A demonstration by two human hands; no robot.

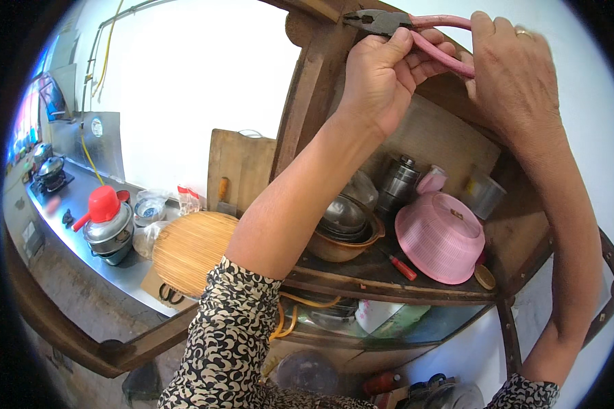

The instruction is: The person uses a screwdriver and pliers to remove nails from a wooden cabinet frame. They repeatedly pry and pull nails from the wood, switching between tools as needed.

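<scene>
Both of my arms are raised to the top of a wooden cabinet (310,88). My right hand (515,75) is wrapped round the pink handles of a pair of pliers (382,22). The grey jaws point left and meet the cabinet's upper frame; whether they grip anything small there I cannot make out. Just below the jaws, my left hand (382,78) has its thumb pressed to the pliers near the pivot, with its fingers curled about the lower handle.
On the cabinet shelf stand a pink plastic basket (440,235) turned upside down, stacked bowls (344,228), a metal flask (399,180) and a red-handled screwdriver (399,264). To the left, a metal counter (75,225) bears a pot with a red dipper (102,204) and a round wooden board (191,252).
</scene>
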